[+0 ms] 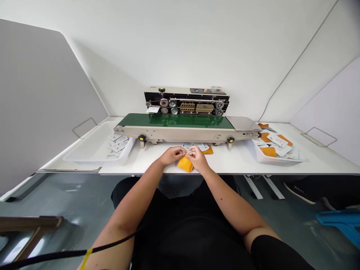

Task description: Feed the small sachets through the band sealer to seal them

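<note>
Both hands meet over an orange cloth pouch (185, 164) at the front edge of the white table. My left hand (172, 155) pinches the pouch's upper left edge between thumb and fingers. On the upper right edge, my right hand (198, 159) has a similar pinch, its fingertips close to the left ones. Whether something small is between the fingertips is too fine to make out. Just behind the hands lie white printed packets (194, 144), partly hidden, and another orange piece (208, 150).
Behind the hands stands a band sealing machine (187, 103) with a green conveyor belt (168, 120); a white packet (152, 109) sits at its left end. The left plastic bin (123, 159) holds printed packets. Orange pieces and packets fill the right bin (277, 161). A person's shoe (299, 191) shows at right.
</note>
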{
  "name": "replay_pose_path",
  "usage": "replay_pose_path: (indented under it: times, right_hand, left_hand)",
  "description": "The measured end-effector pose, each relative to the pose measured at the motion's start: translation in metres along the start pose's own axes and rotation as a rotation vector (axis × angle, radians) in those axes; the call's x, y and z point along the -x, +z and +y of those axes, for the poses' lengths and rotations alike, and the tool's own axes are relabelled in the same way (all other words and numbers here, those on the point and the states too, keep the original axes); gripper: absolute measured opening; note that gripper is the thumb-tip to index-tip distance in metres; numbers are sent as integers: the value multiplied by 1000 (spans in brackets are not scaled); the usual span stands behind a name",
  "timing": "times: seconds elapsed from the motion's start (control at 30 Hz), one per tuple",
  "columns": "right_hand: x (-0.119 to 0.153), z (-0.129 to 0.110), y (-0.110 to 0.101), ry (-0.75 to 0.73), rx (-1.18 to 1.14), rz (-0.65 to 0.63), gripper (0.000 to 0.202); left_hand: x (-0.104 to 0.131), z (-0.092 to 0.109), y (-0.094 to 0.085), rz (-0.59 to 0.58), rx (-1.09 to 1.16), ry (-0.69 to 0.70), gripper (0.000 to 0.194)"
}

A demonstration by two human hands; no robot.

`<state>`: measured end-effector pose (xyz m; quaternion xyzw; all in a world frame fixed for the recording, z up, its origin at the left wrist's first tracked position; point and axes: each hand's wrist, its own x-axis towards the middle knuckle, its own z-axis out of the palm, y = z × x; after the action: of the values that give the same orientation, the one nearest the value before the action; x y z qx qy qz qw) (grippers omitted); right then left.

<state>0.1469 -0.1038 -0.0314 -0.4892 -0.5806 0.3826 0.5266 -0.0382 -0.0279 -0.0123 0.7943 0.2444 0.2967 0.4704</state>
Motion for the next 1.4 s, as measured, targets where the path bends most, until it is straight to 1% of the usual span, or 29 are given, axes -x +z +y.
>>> replay_pose_path:
  times: [0.07,0.17,0.23,0.3,0.43,0.5,0.53,0.6,0.73,0.8,0.87,1.0,1.1,1.17,1.27,1.4]
  right_hand:
    - [-1,1,-4,4,-22,-28,37]
    - [-2,5,-8,16,-33,-57,41]
    - [-4,10,-8,30,-50,-45,39]
    - [-6,14,-7,44,-84,7,38]
    - [-9,18,-6,59,-143,196,41]
    - [-9,18,-6,66,-151,252,44]
    - [-8,17,-6,64,-149,261,45]
    - [-6,15,-6,48,-131,229,45]
    - [-3,10,-6,19,-77,36,41]
    - [-3,8,-6,29,-88,5,42]
    - [-2,6,-6,42,-132,26,45]
    - [-3,7,-5,34,-192,3,42]
    - [-3,9,-4,56,-187,2,40]
    - [-4,9,-5,77,-208,12,40]
    - [-4,10,-5,102,-260,2,40]
    - [-6,11,-7,109,-272,-13,35]
  left_hand:
    - [-1,-2,-1,53,-22,-12,38]
    - [-4,-3,-3,176,-43,-27,36]
    - [-5,-4,-4,249,-34,-41,36]
    - [-5,-4,-3,286,3,-52,36]
    - [-6,-6,-1,246,132,-76,39]
    - [-6,-5,0,234,175,-82,41]
    - [-6,-4,0,231,186,-80,42]
    - [-5,-2,0,200,196,-64,44]
    - [-1,2,1,25,174,-36,53]
    - [0,2,2,-28,154,-58,56]
    - [0,0,2,0,159,-74,56]
    - [-3,-5,0,166,183,-71,53]
    - [-5,-4,-1,220,173,-68,51]
    - [-4,-2,-1,209,179,-68,47]
    - [-3,1,-1,152,193,-80,43]
    - [-1,4,-1,92,224,-110,47]
